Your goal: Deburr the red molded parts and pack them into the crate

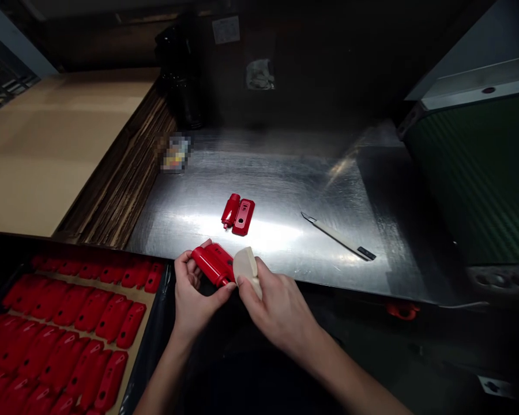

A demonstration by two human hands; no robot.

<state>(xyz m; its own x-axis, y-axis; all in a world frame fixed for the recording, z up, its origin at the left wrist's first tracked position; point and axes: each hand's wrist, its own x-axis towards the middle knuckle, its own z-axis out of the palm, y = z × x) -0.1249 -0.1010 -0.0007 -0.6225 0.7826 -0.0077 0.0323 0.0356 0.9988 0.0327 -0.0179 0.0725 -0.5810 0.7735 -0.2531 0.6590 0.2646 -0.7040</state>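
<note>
My left hand (195, 297) is closed around a glossy red plastic part (211, 265), holding it tilted at the near edge of the metal table. Against the right end of that part, my right hand (277, 302) grips a cream-coloured flat piece (245, 266) between thumb and fingers. Just beyond my hands, a second red part (244, 217) lies on the table, with a rounded cylinder on its left and a flat plate on its right. To the right rests a knife with a pale handle (339, 237), its blade pointing to the back left.
A box of red parts in rows (108, 318) stands at the lower left. Stacked brown boards (64, 144) border the metal table (285, 167) on the left. A green ribbed belt (480, 178) is at the right. Behind are a dark object (181, 80) and a small plastic bag (260, 75).
</note>
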